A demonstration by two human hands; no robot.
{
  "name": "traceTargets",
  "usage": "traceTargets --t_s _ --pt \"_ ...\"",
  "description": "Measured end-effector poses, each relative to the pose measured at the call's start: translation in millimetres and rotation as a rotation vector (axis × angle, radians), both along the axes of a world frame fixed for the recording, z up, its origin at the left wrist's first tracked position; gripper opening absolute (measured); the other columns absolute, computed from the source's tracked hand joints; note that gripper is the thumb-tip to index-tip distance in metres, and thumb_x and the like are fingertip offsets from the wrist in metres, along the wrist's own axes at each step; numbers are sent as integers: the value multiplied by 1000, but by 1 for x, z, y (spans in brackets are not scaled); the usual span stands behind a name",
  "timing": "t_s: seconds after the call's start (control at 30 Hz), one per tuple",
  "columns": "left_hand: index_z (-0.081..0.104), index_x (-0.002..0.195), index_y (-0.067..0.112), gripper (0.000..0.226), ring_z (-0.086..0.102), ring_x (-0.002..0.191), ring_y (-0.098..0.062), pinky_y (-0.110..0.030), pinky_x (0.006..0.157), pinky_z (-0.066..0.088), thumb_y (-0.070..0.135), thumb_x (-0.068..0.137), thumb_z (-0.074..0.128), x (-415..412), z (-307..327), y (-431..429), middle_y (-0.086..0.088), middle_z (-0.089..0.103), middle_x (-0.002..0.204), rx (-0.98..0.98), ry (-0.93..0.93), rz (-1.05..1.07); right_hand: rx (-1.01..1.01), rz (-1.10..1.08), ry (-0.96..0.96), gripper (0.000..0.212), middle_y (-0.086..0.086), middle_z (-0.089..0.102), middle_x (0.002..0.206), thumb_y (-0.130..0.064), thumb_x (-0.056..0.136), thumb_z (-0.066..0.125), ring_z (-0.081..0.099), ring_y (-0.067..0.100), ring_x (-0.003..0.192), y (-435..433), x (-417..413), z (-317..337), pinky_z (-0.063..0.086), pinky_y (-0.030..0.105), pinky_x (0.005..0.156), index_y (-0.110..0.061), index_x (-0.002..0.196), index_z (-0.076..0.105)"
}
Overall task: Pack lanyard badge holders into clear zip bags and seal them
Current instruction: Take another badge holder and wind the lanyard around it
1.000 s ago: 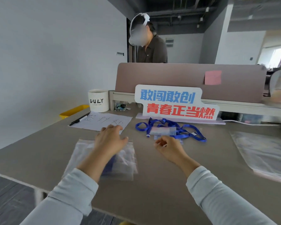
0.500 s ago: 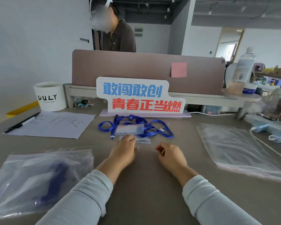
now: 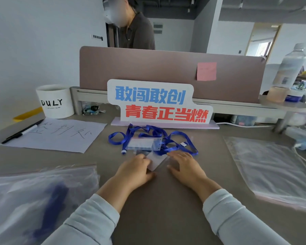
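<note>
The table [image 3: 157, 200] carried a filled zip bag [image 3: 34, 200] at the left and an empty zip bag [image 3: 272, 170] at the right. A blue lanyard [image 3: 177, 138] lay tangled in front of the sign [image 3: 155, 101], with one badge holder [image 3: 144, 144] on it. The left hand [image 3: 134, 171] and right hand [image 3: 185, 167] gripped a second badge holder [image 3: 156, 160] by its opposite ends, tilted, between the fingertips.
</note>
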State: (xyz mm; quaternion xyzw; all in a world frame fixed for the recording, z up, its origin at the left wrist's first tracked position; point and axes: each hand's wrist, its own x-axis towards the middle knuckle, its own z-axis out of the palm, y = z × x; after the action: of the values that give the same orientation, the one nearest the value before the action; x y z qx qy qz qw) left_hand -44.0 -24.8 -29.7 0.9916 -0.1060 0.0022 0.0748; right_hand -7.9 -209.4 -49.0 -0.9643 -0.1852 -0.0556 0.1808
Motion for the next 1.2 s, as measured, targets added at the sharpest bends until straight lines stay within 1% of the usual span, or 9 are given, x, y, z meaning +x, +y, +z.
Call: traceTargets --t_s 0.2,0.3,0.5,0.67,0.8,0.97,1.03,1.13,1.2 --pt "56 111 20 23 59 88 -19 -35 79 51 24 90 45 -10 13 -3 -4 60 108 76 -23 -69 16 -60 -41 50 -6 34 150 -29 95 46 25 13 140 -3 3 1 22 33 114 -26 143 33" --pt "47 114 27 28 57 70 -19 -33 64 51 12 93 37 -9 18 3 -4 63 93 59 -169 -9 -13 -65 8 52 -7 24 154 -22 98 39 15 13 143 -4 6 0 15 35 116 -26 147 23" --pt "45 122 16 31 61 86 -22 -29 60 45 13 91 44 -7 19 12 0 56 116 -95 -303 140 -73 -17 101 56 -12 6 157 -24 100 32 2 15 145 -2 14 -1 7 41 117 -34 149 7" --pt "46 114 13 27 64 85 -23 -14 43 27 17 89 52 -12 22 12 -4 64 113 -303 -463 191 -48 -37 71 49 -4 31 151 -25 98 36 21 17 141 -2 15 0 16 38 116 -28 146 25" --pt "48 114 10 29 66 78 -26 -23 50 36 15 87 58 -11 17 11 -8 69 96 -399 -552 171 -72 -32 -32 38 -1 47 135 -26 96 41 39 20 126 -4 10 5 30 35 108 -25 134 44" --pt "54 111 11 28 68 78 -23 -29 59 49 17 85 63 -11 12 8 -3 72 87 -491 -577 146 -84 -15 -42 24 -1 52 117 -27 95 48 48 18 111 -13 0 8 42 29 94 -21 114 61" --pt "56 111 13 28 69 79 -19 -26 59 49 17 84 65 -11 11 6 -1 72 89 -528 -591 120 8 -15 -35 18 -1 56 108 -27 93 51 54 18 100 -20 -6 10 47 30 87 -17 104 61" --pt "60 115 14 33 68 77 -12 -21 61 51 15 83 67 -11 9 3 0 72 91 -596 -612 56 296 -88 -12 13 0 60 82 -26 95 49 55 17 68 -29 -19 17 47 29 63 -17 87 54" --pt "60 118 15 35 62 70 -8 -13 58 44 13 84 66 -13 8 1 2 70 85 -621 -636 33 485 -130 22 17 0 62 71 -22 96 49 54 15 60 -32 -25 24 46 27 60 -21 79 52"
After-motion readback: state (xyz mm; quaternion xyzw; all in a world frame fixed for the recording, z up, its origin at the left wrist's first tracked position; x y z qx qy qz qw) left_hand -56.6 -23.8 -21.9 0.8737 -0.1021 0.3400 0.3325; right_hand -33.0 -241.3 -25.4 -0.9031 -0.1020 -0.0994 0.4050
